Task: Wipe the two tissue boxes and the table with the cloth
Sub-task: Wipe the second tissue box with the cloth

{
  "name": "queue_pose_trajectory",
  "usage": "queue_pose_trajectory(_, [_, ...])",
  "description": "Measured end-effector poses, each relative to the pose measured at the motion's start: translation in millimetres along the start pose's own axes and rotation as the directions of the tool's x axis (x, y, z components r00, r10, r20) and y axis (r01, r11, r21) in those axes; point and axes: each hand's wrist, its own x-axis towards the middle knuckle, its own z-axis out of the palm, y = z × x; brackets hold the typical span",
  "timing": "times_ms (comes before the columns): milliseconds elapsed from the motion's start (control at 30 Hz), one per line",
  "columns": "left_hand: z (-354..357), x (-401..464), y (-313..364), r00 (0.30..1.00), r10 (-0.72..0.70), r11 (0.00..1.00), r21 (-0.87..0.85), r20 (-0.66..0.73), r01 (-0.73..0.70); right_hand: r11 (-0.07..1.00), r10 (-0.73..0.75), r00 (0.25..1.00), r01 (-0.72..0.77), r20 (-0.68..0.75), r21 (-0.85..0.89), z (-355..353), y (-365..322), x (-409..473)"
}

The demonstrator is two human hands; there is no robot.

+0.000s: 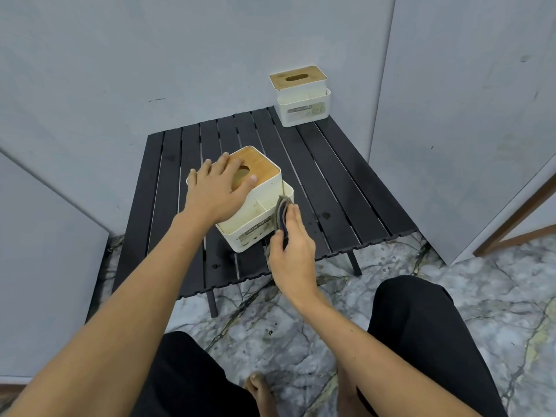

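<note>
**Wiping the near box**

Here, left hand (215, 191) laid flat on the near box (255, 203), fingers spread over its wooden lid, likely to steady it. Right hand (290, 251) curled round the folded cloth (282, 216), pressing it against the box's front corner. Near box mid-table (346, 182); far box (301, 96) at the back corner, by the wall, apparently waiting its turn.
</note>
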Motion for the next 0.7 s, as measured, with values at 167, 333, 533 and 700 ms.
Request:
queue_pose_trajectory(167, [2.5,-1.9,0.9,0.999,-0.014,1.0,0.008,-0.032,0.014,0.997,0.071,0.997,-0.071,0.009,-0.022,7.9,7.8,3.4])
queue_pose_trajectory(333, [5.3,-3.4,1.5,0.999,-0.024,1.0,0.009,-0.037,0.024,0.999,0.029,0.997,-0.026,0.078,-0.037,21.8,2.6,-12.9])
queue_pose_trajectory(533, [5.2,-2.5,-1.4,0.998,-0.028,0.999,-0.019,-0.049,0.027,0.998,0.053,0.998,-0.052,0.037,-0.026,20.3,-5.3,-3.2])
queue_pose_trajectory(700, [4.5,-3.9,-1.9,0.998,-0.031,0.999,-0.022,-0.057,0.03,0.997,0.057,0.998,-0.059,-0.03,-0.041,8.2,-0.7,15.1])
